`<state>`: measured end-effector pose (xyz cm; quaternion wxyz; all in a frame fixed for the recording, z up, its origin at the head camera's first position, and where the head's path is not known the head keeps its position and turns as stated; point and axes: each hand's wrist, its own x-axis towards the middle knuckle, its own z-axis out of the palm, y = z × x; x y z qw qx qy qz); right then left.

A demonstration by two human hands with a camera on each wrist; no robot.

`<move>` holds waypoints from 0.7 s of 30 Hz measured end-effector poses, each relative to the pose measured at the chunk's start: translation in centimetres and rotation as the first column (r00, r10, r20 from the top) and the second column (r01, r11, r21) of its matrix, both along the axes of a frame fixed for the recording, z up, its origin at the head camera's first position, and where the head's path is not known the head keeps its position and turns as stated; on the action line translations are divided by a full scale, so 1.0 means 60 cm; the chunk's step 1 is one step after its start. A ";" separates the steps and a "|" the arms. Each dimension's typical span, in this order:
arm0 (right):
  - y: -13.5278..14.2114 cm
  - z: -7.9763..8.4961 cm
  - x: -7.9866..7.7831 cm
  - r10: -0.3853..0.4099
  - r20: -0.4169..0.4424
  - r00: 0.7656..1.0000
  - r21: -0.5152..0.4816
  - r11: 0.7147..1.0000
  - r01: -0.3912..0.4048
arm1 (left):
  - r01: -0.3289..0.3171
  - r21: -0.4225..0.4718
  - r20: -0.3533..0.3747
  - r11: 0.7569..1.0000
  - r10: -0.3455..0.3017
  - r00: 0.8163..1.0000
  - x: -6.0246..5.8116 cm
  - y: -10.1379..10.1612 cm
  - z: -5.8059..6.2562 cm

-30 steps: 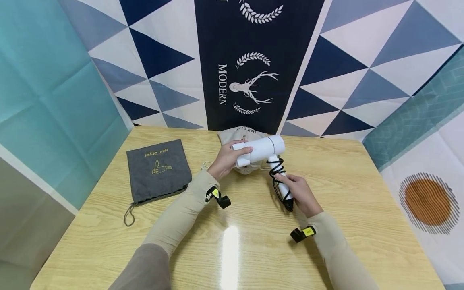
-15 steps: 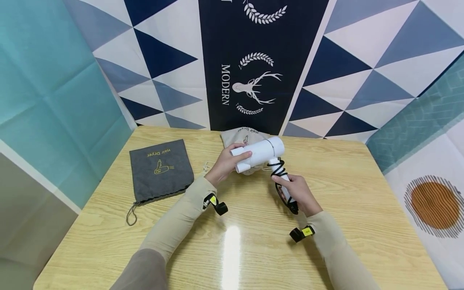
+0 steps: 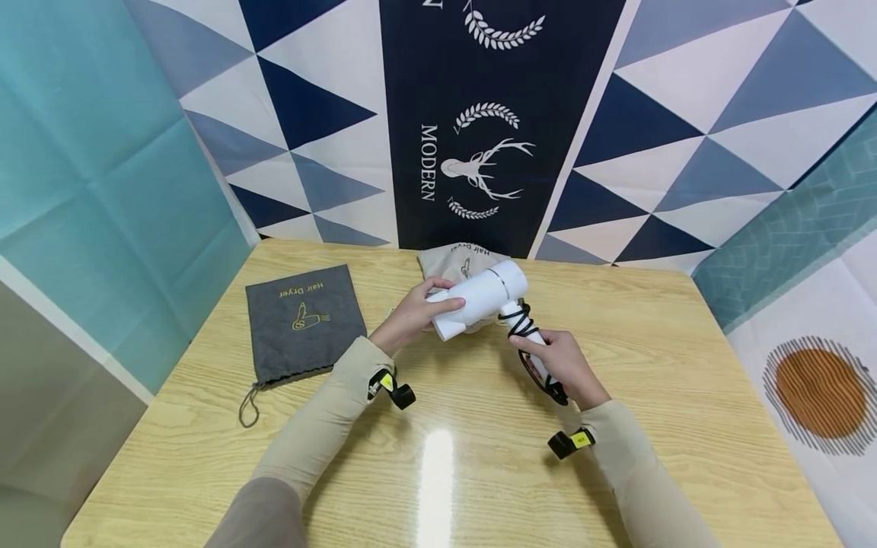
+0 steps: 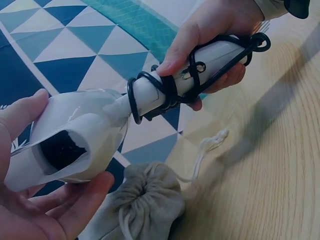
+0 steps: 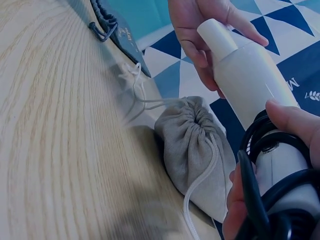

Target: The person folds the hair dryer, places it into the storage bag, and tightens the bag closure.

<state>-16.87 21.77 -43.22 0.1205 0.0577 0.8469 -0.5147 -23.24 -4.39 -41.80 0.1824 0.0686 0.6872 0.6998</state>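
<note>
Both hands hold a white hair dryer [image 3: 483, 293] above the table. My left hand [image 3: 414, 310] grips the nozzle end of its barrel, thumb along one side and fingers on the other. The nozzle's dark opening shows in the left wrist view. My right hand [image 3: 563, 361] is wrapped round the handle [image 4: 150, 95], over the black cord [image 4: 170, 90] coiled about it. Partly hidden behind the barrel, a light grey drawstring bag [image 5: 192, 145] labelled "Hair Dryer" sits cinched at its neck, bulging, its white cord trailing on the wood.
A dark grey flat drawstring bag [image 3: 301, 323] lies at the left of the wooden table [image 3: 493, 472], its loop towards the front. A patterned cloth wall [image 3: 322, 114] rises right behind the table's back edge. Teal cloth [image 3: 123, 175] hangs on the left.
My left hand has drawn the nozzle end slightly left and towards the front, so the barrel slants more. The right hand keeps its grip on the handle. The head view has shifted a little.
</note>
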 end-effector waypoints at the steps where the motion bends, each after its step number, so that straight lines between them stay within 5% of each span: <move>1: -0.001 0.001 0.000 0.006 -0.004 1.000 0.006 1.000 -0.006 | 0.002 -0.011 -0.003 1.000 -0.002 1.000 0.001 -0.003 0.000; 21: -0.028 0.013 0.007 0.101 -0.063 0.993 0.089 0.991 -0.095 | 0.155 -0.070 0.033 0.985 -0.153 0.988 0.023 -0.065 -0.004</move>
